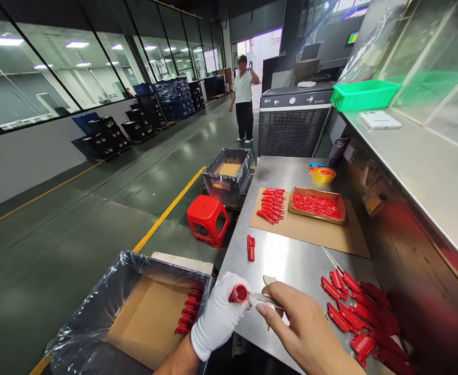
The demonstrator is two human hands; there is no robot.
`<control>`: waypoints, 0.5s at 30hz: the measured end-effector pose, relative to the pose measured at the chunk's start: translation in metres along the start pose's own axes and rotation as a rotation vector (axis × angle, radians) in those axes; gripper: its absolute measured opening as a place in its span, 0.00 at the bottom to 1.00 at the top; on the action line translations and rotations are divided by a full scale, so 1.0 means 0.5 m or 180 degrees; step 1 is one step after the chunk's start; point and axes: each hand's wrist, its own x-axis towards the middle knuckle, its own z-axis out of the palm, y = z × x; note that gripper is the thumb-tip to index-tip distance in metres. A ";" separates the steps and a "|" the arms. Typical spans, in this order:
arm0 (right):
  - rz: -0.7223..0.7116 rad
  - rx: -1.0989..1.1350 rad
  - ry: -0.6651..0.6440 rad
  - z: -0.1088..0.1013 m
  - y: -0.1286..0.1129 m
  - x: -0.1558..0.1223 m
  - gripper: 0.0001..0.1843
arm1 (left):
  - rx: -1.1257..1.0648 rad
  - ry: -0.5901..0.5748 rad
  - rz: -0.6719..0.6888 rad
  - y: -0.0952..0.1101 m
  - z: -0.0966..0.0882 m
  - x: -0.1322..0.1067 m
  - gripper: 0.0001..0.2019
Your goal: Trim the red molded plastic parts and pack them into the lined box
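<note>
My left hand (218, 314), in a white glove, is closed round a small red plastic part (238, 294) held over the near edge of the steel table (287, 258). My bare right hand (303, 325) pinches a thin metal blade tool (263, 298) whose tip points at the red part. A pile of several red parts (359, 312) lies right of my right hand. One single red part (251, 247) lies on the table ahead.
A plastic-lined cardboard box (135, 312) with a row of red parts stands at lower left. Further along the table lie a cardboard sheet with stacked red parts (271, 204), a tray of red pieces (317, 204) and yellow tape (325, 174). A red stool (207, 219) and a person stand in the aisle.
</note>
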 end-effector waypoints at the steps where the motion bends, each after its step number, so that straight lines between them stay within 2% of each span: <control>1: -0.0016 0.0087 0.0103 0.001 0.001 0.001 0.17 | -0.0009 -0.0012 -0.0009 0.000 0.000 0.000 0.09; 5: -0.0272 0.0596 0.0309 0.023 0.005 0.006 0.05 | -0.0115 -0.0005 -0.0029 0.001 0.007 0.001 0.10; 8: -0.0304 0.0991 0.0337 0.051 0.002 0.012 0.09 | -0.0232 -0.0054 -0.0100 0.000 0.017 0.004 0.12; 10: -0.0030 0.1536 0.0340 0.065 -0.001 0.018 0.08 | -0.0291 -0.0182 -0.0165 -0.004 0.022 0.004 0.12; 13: 0.0594 0.2380 0.0298 0.067 0.011 0.029 0.16 | -0.0337 -0.0297 -0.0310 -0.018 0.020 0.004 0.12; 15: 0.0886 0.2224 0.0373 0.060 0.040 0.036 0.21 | -0.0430 -0.0330 -0.0362 -0.029 0.013 0.003 0.09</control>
